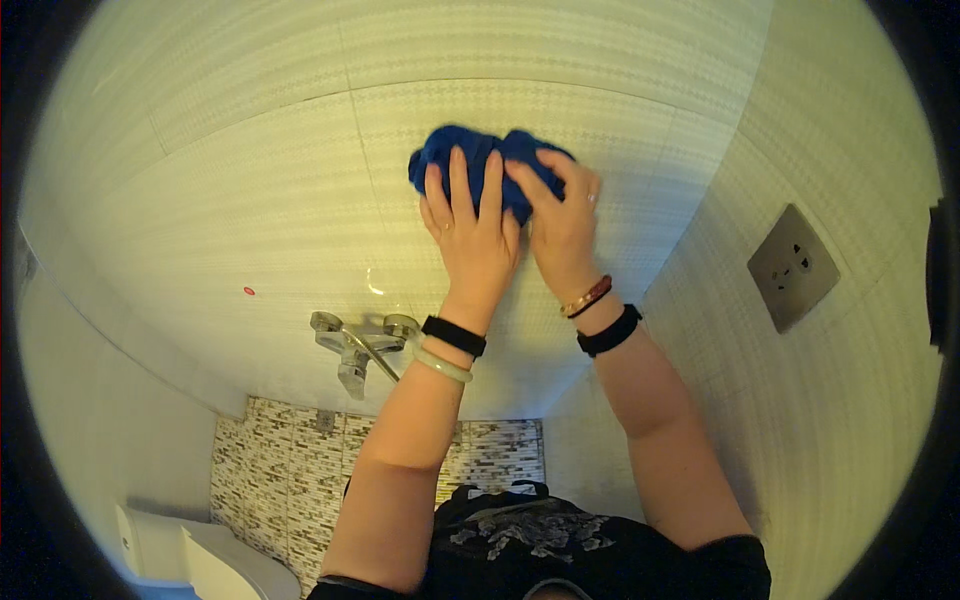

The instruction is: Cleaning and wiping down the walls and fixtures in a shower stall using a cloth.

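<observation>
A bunched blue cloth [448, 143] lies against the pale patterned wall [240, 190] in front of me. My left hand [472, 235] holds it there, with its long fingers laid over the cloth's lower left part. Beside it, my right hand [566, 222] grips the cloth's right part with bent fingers. The two hands are close together, thumbs toward each other. Below my left hand, a chrome mixer tap [352, 350] is fixed to the wall, partly hidden by my left forearm.
A metal socket plate [793, 270] sits on the right-hand wall. At the lower left stands a white toilet [225, 560]. Mosaic-patterned flooring [270, 460] with a small drain [325, 421] lies below. A small red mark [249, 291] shows on the wall left of the tap.
</observation>
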A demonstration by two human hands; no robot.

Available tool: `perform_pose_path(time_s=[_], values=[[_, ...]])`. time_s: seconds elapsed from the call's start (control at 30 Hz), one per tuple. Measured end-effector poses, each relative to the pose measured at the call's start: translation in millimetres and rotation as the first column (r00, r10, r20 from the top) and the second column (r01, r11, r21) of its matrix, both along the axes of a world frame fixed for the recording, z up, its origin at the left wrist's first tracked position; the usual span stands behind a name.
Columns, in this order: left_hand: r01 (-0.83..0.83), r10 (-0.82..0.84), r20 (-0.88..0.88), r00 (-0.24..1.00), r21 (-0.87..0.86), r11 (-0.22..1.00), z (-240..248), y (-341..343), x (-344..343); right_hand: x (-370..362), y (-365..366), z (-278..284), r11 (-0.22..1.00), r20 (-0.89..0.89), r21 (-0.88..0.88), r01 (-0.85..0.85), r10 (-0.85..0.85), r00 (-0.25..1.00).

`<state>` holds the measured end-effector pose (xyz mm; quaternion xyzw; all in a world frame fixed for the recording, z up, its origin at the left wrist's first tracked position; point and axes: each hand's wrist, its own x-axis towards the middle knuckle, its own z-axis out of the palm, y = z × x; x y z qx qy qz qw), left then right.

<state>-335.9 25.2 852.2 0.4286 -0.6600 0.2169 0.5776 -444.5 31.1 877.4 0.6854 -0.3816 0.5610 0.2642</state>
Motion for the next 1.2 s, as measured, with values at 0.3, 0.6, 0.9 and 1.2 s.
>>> perform_pose_path(time_s=[0.3,0.6,0.9,1.2], values=[[-0.079,0.056,0.123,0.991,0.193,0.978,-132.0,5.5,4.1,-10.7,9.3,-125.2,0.975,-0.069,0.223,0.018,-0.003,0.998],[-0.075,0.023,0.161,0.987,0.329,0.941,-168.7,37.1,0.1,-20.5,26.7,-177.7,0.889,-0.022,0.451,-0.076,0.096,0.995],[0.165,-0.173,0.039,0.984,0.164,0.973,-45.4,37.9,-33.1,-43.9,34.2,-79.7,0.967,0.32,0.221,-0.125,0.049,0.946],[0.129,-0.127,0.036,0.991,-0.06,0.99,-5.3,-1.4,-66.2,-54.1,28.5,-24.0,0.997,0.269,0.049,-0.067,0.051,0.962]])
